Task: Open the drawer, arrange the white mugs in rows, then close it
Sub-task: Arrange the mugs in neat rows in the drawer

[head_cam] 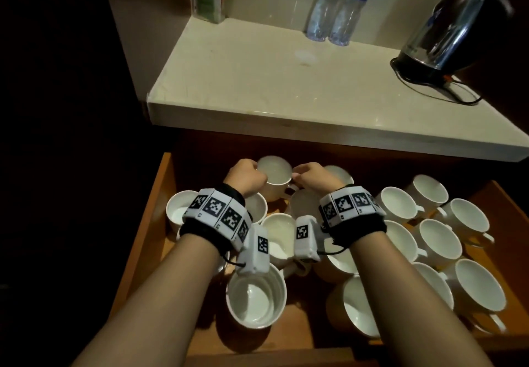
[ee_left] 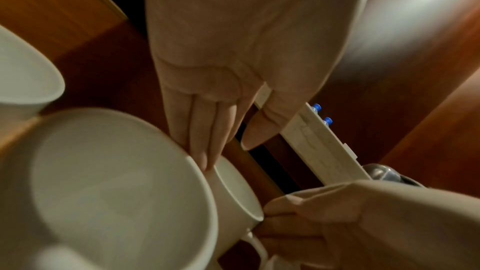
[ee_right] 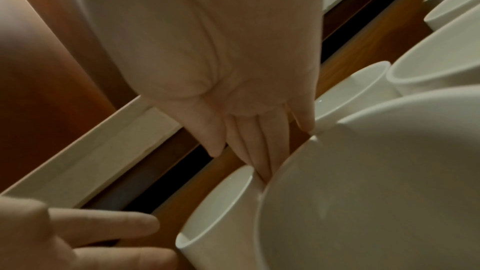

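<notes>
The wooden drawer (head_cam: 158, 212) stands pulled out, full of white mugs. Both my hands are at one upright white mug (head_cam: 274, 172) (ee_left: 235, 190) (ee_right: 215, 219) at the drawer's back. My left hand (head_cam: 246, 179) (ee_left: 227, 154) lays straight fingers (ee_left: 205, 147) against the mug's left side, thumb apart. From the right, my right hand (head_cam: 310, 178) (ee_right: 239, 163) pushes straight fingers (ee_right: 259, 157) down between this mug and a nearer one, beside the handle; its thumb hangs free. Neither hand wraps the mug.
Several mugs (head_cam: 440, 238) stand crowded in the drawer's right half, others lie loosely under my wrists, and one large mug (head_cam: 255, 298) is near the front. Above, a pale countertop (head_cam: 286, 86) carries a kettle (head_cam: 455, 32) and two water bottles (head_cam: 335, 3).
</notes>
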Demonstrator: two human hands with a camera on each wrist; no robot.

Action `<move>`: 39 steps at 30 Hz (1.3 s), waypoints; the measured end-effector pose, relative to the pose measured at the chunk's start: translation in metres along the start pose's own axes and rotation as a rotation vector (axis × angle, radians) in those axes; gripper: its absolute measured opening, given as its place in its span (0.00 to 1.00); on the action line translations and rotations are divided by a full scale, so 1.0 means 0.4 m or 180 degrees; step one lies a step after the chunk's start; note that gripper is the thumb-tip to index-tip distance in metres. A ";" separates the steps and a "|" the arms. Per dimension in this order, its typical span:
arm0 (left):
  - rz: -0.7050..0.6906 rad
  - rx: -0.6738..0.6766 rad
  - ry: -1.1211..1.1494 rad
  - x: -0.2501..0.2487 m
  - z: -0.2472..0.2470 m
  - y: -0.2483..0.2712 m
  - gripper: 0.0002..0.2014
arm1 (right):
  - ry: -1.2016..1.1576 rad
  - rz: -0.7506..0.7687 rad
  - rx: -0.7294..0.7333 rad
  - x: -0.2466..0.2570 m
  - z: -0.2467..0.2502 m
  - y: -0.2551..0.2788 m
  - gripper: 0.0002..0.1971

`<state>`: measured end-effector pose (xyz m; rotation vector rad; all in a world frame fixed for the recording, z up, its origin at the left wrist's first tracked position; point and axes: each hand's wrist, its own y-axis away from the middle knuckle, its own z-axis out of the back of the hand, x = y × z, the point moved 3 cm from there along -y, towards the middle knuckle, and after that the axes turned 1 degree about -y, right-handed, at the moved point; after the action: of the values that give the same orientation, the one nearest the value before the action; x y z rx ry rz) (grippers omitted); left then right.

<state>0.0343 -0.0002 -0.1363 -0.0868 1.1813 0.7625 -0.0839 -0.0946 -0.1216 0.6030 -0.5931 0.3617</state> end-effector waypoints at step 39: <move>0.0281 -0.0066 -0.0170 0.008 0.045 0.036 0.24 | -0.0198 0.0517 -0.0486 0.007 -0.021 -0.014 0.16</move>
<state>0.0409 0.0203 -0.1270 -0.0313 1.1324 0.8498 -0.0753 -0.0934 -0.1279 0.4217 -0.7248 0.4469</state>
